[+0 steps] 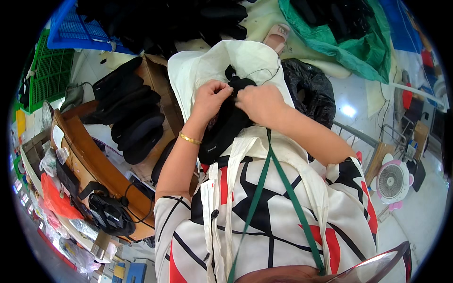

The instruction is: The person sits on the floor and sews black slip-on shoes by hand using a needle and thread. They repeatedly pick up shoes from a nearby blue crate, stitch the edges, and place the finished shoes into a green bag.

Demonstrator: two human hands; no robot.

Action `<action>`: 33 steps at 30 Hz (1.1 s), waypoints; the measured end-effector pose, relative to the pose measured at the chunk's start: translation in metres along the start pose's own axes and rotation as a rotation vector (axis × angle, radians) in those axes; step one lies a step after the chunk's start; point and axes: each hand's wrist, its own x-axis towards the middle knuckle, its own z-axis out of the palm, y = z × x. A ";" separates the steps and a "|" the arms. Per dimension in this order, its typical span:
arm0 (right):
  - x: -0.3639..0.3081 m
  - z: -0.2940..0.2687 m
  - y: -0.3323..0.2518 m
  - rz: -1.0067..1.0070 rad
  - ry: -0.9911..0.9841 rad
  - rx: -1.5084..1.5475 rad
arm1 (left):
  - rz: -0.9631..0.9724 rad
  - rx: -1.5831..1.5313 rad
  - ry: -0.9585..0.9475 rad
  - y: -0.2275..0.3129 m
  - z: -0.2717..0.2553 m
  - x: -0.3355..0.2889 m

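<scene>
Black fabric piece point(230, 123): between and below the two hands, its upper end at the fingertips, its lower end reaching toward the wearer beside the left forearm; a small pale mark shows near that lower end.
Left hand point(211, 98): thumb and forefinger pinched together on the upper part of the piece, on its left side.
Right hand point(260, 103): fingers curled in and closed on the piece from the other side, near the left fingertips; the thumb's exact hold is hidden.
Gold bracelet point(190, 138): around the left wrist.
Thin dark cord point(270, 79): looped just beyond the right hand.
White cloth point(198, 61): under the piece and spread beyond both hands.
Stacked black pieces point(134, 113): left of the left hand, on and beside brown cardboard point(165, 87).
Black plastic bag point(315, 92): right of the right hand.
Green sack point(363, 61): farther out beyond the right hand, holding dark items.
Pink slipper point(277, 38): beyond the right hand, past the cloth's edge.
Pink-and-white fan point(392, 181): well apart, right of the right forearm.
</scene>
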 end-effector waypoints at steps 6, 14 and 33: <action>-0.023 -0.013 0.005 -0.051 0.213 0.145 | 0.234 -0.008 -0.137 0.026 -0.007 -0.019; -0.036 0.014 0.050 -0.098 0.192 0.111 | 0.244 0.328 -0.256 0.047 -0.003 -0.052; -0.221 -0.008 0.351 0.219 1.347 2.226 | 0.057 0.257 -0.085 0.060 -0.001 -0.060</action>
